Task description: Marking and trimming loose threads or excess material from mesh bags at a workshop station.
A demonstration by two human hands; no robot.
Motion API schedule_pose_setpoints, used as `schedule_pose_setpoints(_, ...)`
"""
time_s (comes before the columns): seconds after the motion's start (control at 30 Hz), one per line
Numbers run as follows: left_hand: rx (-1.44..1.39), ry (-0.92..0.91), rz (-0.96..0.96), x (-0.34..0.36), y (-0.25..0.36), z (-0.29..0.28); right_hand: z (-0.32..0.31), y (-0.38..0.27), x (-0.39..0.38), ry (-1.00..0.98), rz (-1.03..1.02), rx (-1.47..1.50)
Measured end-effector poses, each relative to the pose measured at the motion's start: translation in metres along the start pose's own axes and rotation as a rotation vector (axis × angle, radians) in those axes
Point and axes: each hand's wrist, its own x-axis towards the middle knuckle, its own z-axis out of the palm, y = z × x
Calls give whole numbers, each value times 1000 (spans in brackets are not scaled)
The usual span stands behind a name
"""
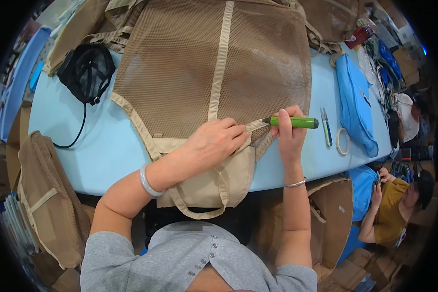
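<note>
A large brown mesh piece (175, 63) with beige fabric trim and a strip down its middle lies across the table. My left hand (218, 140) presses on its beige near edge, fingers bent together and gripping the trim. In my right hand (290, 134) is a green marker (297, 122), closed between thumb and fingers. The marker's dark tip points left and meets the beige trim just right of my left fingers. Below my left hand, a beige flap with a strap loop (199, 214) hangs over the table's front edge.
On the light blue table (90, 160) are a black mesh cap (88, 70) with a cord, scissors (326, 127), a tape roll (343, 141) and a blue bag (355, 104). Cardboard boxes (333, 219) stand below right. Another person (392, 209) works at the far right.
</note>
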Motion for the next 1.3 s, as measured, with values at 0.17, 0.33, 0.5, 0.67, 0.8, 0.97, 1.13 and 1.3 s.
schedule_pose_setpoints(0.17, -29, 15, 16, 1, -2, 3, -9, 0, 1, 72, -25, 78)
schedule_pose_setpoints(0.33, -10, 65, 45, 1, -6, 3, -12, 2, -1, 56, -67, 46)
schedule_pose_setpoints(0.5, -16, 72, 36, 1, -5, 2, -32, 1, -19, 126, -50, 89)
schedule_pose_setpoints(0.67, -17, 65, 29, 3, -5, 0, -49, 3, -55, 200, 12, 148)
schedule_pose_setpoints(0.8, -63, 94, 10, 4, -5, -2, -52, 1, -78, 210, 31, 161)
schedule_pose_setpoints(0.97, -137, 96, -25, 7, -16, -2, -50, 1, -76, 289, 2, 235)
schedule_pose_setpoints(1.13, -338, 24, -148, 9, -21, -11, -47, 1, -76, 384, -28, 220)
schedule_pose_setpoints(1.3, -463, -83, -297, 12, -23, -18, -48, 3, -78, 423, -40, 191)
